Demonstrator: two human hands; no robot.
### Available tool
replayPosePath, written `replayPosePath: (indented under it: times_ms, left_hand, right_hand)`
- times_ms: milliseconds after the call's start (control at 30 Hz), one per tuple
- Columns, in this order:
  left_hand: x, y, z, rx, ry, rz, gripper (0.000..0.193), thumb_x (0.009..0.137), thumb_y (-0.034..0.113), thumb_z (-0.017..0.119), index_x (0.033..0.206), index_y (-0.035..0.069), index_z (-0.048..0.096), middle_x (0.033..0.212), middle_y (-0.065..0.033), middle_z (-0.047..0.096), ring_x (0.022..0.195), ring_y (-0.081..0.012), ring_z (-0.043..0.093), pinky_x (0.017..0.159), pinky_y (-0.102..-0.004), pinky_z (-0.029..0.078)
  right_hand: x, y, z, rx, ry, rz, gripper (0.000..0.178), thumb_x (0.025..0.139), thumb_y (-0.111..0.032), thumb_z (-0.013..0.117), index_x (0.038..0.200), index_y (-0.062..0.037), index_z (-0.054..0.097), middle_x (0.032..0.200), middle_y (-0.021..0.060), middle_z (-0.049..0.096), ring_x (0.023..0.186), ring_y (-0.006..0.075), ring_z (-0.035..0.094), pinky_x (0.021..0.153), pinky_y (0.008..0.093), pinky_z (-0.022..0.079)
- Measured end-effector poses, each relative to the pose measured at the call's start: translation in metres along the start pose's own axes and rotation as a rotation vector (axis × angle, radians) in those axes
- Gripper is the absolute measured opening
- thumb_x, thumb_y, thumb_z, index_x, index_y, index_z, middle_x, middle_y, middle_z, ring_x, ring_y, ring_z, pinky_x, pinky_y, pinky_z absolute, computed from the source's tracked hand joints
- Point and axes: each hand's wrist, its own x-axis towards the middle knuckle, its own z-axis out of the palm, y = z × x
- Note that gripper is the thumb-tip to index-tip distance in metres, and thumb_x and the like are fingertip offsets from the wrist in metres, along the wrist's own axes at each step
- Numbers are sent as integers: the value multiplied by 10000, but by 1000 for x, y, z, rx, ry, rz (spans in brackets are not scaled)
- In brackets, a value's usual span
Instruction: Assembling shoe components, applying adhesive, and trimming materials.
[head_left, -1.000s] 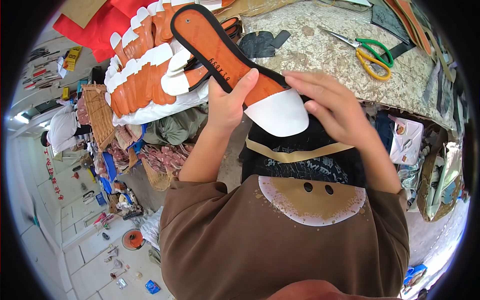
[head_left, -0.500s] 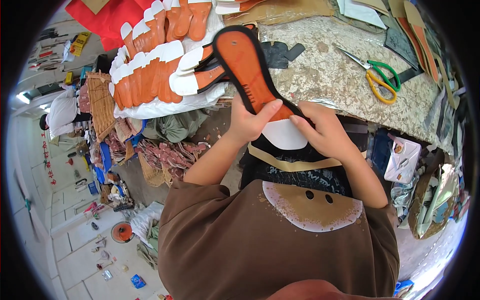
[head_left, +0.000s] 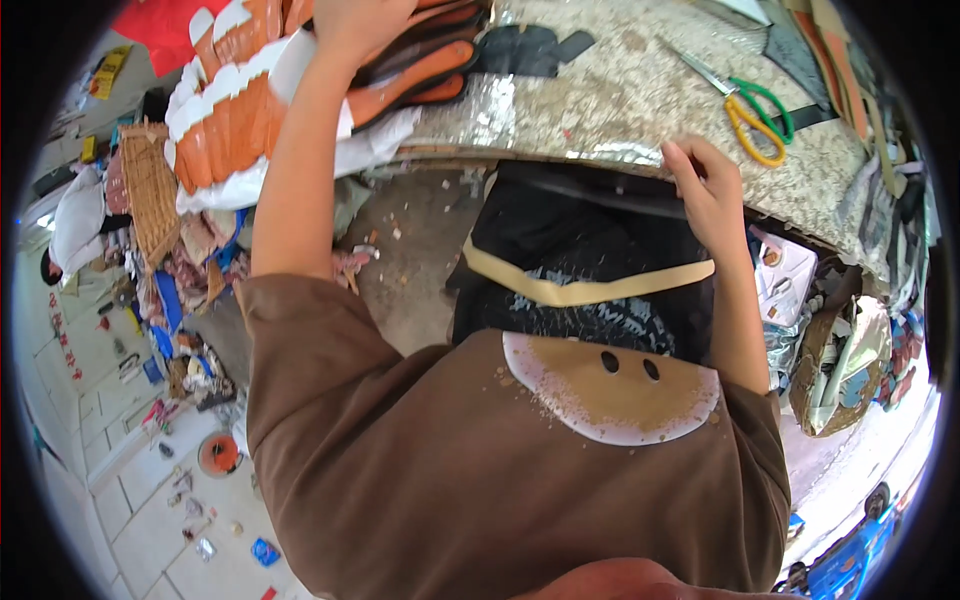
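Observation:
My left hand (head_left: pixel 362 22) reaches to the far left of the table, above a pile of black-edged orange insoles (head_left: pixel 415 85). The top of the picture cuts off its fingers, so whether it grips an insole is hidden. Left of my forearm lie rows of white-tipped orange insoles (head_left: pixel 228 130), overlapping on a white sheet. My right hand (head_left: pixel 708 190) hovers at the table's near edge, empty, with fingers loosely bent and the thumb apart. Beyond it rest scissors (head_left: pixel 755 125) with one green and one yellow handle.
The worn table (head_left: pixel 580 110) carries a flat black piece (head_left: pixel 525 50) near the insoles. Strips of material (head_left: pixel 850 70) lie at its far right. Dark cloth with a tan band (head_left: pixel 590 288) covers my lap. A white tray (head_left: pixel 785 275) and a scrap-filled basket (head_left: pixel 840 370) are at right.
The black-edged insole with the white end has left the space before me, where both hands held it. My left hand moved far left to the pile; my right hand let go and drew right.

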Motion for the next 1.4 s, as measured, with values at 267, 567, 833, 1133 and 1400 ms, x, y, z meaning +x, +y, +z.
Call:
replayPosePath:
  times_ms: [267,567,833,1133,1400]
  left_hand:
    - [-17,-31,37,164,-172,-53,292,830,349,630,935,88,705,1041,-110,644,1006,-313,595,936,-493,408]
    - [95,-18,75,-55,-214,14,295,868,316,640,1044,92,719,1006,-111,656,1000,-301,621,853,-416,498]
    - [181,-12,136,22,-350,126,655,774,576,710,1261,146,634,1189,-122,632,1128,-320,586,917,-427,490]
    - [205,-15,146,66,-543,332,643,787,564,698,1227,98,642,1187,-123,635,1116,-322,591,912,-415,491]
    - [203,-13,137,96,-577,443,499,835,490,680,1080,55,675,1034,-147,672,961,-337,641,835,-433,513]
  right_hand:
    - [-36,31,-57,-116,62,97,258,938,-161,643,780,31,573,625,26,451,590,85,396,537,266,332]
    - [27,-14,-30,-275,97,-191,198,910,-146,668,797,1,597,669,63,514,593,151,470,552,293,374]
    - [145,-19,22,-450,62,-527,315,866,-276,690,1121,-101,629,1194,114,611,1115,312,581,901,401,495]
    - [251,14,53,-863,133,-498,712,889,-376,640,1467,-62,367,1526,101,387,1413,274,351,1142,472,299]
    - [243,27,72,-798,206,-458,680,918,-416,582,1466,-74,371,1544,94,356,1444,275,298,1170,481,248]
